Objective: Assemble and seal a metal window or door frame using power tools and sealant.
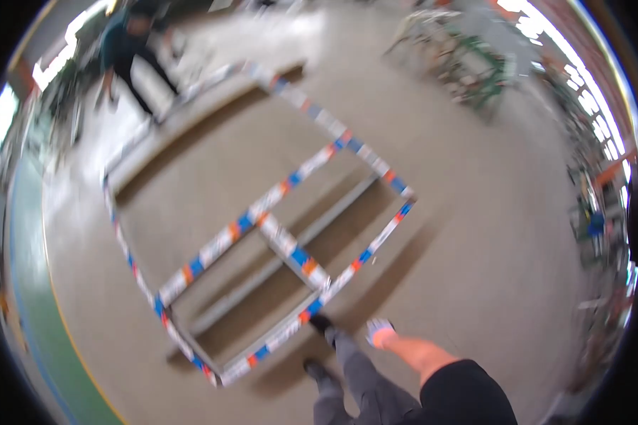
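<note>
A large rectangular frame (286, 186) lies in front of me, its bars covered in white, blue and orange printed film. One long bar crosses it, and a short bar (288, 244) joins that to the near side. Beneath it, a long grey support beam (241, 289) holds it off the floor. My right hand (380, 333), in a light glove with a pinkish cuff, hangs near the frame's closest edge, apart from it. Motion blur smears its fingers, and I see nothing held in it. My left hand is outside the view.
Across the frame, a person (136, 53) in dark clothes bends toward its far side. Green racks with loose pieces (475, 67) stand at the far right. A green floor strip (46, 312) with a yellow edge runs along the left. My feet (321, 324) are close to the frame.
</note>
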Demonstrator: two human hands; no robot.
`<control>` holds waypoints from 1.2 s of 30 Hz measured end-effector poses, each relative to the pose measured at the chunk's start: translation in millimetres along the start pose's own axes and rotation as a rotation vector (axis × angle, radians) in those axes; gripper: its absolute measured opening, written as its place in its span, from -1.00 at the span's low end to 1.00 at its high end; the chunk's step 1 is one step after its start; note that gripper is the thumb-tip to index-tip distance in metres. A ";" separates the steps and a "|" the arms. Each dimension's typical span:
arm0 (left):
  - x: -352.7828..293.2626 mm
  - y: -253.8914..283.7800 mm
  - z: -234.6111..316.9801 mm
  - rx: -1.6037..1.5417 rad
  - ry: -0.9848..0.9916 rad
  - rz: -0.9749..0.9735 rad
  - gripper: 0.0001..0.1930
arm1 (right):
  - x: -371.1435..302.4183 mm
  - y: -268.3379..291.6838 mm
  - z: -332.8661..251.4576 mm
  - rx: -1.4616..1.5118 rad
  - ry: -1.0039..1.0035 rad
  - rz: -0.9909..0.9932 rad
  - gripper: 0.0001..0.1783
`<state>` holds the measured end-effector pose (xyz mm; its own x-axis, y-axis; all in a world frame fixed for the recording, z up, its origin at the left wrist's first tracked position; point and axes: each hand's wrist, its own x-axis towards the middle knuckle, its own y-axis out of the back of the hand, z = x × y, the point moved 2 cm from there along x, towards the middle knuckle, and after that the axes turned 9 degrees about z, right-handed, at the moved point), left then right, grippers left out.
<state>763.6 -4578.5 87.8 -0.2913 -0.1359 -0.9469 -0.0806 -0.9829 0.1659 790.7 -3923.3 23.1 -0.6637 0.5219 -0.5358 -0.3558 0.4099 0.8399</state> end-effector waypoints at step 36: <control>-233.5 -1085.7 84.9 2.462 -1.647 -0.543 -0.63 | -393.2 95.6 833.8 0.888 -1.298 0.981 -0.68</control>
<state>838.2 -3469.1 152.1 0.1872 0.8242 -0.5344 -0.0035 0.5446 0.8387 1566.3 -3465.7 242.0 0.6179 0.7858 -0.0271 0.4891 -0.3571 0.7958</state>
